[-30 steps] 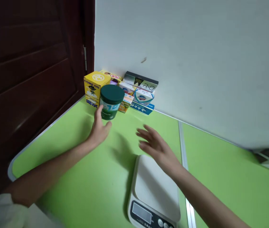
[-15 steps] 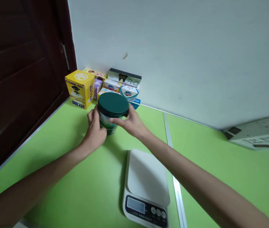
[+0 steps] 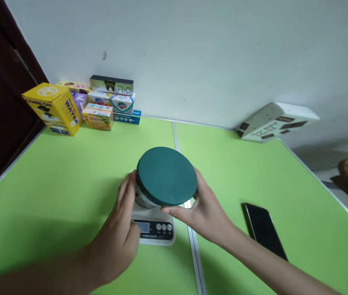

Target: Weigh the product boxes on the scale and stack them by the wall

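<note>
The left hand (image 3: 118, 229) and the right hand (image 3: 209, 211) were gripping a tub (image 3: 167, 176) with a dark green lid between them. The left hand's fingers pressed against the tub's left side; the right hand curled round the opposite side, its thumb reaching across the front just below the lid's rim. The tub was over the white kitchen scale (image 3: 158, 237), hiding most of its weighing plate, and whether its base touched the plate could not be told. The scale's display and round buttons showed below it, on the green bench (image 3: 223, 164).

A metal strip (image 3: 196, 254) ran across the bench, passing behind the tub. To its right lay a black phone (image 3: 264, 229), and farther back a white box with brown patches (image 3: 272, 123) stood near the wall (image 3: 204, 57).

At the back left, a yellow "COME ON" box (image 3: 51, 108) stood beside a cluster: a purple pack (image 3: 79, 100), an orange-and-white carton (image 3: 98, 119), two soap boxes (image 3: 122, 104), a blue box (image 3: 127, 119) and a long R&O box (image 3: 112, 86).
</note>
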A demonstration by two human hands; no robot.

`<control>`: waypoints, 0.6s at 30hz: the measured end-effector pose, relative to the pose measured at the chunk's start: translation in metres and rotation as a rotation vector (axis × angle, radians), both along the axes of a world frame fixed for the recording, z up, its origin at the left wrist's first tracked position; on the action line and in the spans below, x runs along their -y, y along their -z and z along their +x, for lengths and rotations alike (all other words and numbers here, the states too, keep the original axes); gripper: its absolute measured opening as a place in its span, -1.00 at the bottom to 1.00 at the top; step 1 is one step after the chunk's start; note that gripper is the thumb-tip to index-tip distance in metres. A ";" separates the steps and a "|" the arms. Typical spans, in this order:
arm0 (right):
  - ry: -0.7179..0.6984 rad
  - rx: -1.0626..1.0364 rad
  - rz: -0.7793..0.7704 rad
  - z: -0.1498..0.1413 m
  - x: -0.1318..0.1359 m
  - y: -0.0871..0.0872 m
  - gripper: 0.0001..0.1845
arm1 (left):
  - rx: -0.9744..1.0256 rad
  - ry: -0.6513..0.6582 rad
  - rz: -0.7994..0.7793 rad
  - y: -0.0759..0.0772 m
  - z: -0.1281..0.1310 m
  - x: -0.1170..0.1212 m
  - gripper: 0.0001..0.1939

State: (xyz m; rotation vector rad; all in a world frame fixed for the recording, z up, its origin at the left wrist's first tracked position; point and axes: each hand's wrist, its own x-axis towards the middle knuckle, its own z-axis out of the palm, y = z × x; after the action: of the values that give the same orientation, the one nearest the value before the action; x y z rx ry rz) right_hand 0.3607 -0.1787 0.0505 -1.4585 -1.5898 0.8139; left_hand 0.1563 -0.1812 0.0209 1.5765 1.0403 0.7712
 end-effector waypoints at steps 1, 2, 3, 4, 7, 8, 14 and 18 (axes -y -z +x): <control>-0.015 -0.026 0.004 0.001 0.003 0.002 0.03 | -0.008 -0.015 -0.007 0.003 0.001 0.003 -0.18; -0.034 -0.054 0.000 0.002 0.007 0.005 0.03 | -0.014 -0.033 -0.011 0.005 0.000 0.005 -0.19; -0.053 -0.082 -0.013 0.004 0.010 0.007 0.04 | -0.017 -0.055 -0.013 0.008 -0.001 0.006 -0.19; -0.064 -0.112 -0.037 0.006 0.014 0.012 0.04 | -0.019 -0.087 -0.014 0.012 -0.003 0.006 -0.19; 0.021 -0.273 -0.172 0.012 0.032 0.037 -0.05 | -0.029 -0.223 -0.119 0.026 -0.007 0.004 -0.23; 0.076 -0.353 -0.241 0.012 0.038 0.049 -0.12 | -0.034 -0.269 -0.207 0.031 -0.008 0.003 -0.26; 0.244 -0.676 -0.432 -0.012 0.069 0.101 -0.23 | 0.133 -0.251 -0.470 0.050 0.007 0.009 -0.36; 0.327 -0.704 -0.380 -0.030 0.070 0.108 -0.25 | 0.160 -0.233 -0.464 0.055 0.012 0.008 -0.38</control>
State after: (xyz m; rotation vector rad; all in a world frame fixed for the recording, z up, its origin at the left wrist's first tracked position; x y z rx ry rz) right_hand 0.3305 -0.2488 -0.0571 -1.4081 -0.6754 1.2944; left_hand 0.1683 -0.1890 -0.0342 0.9963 1.1956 0.7331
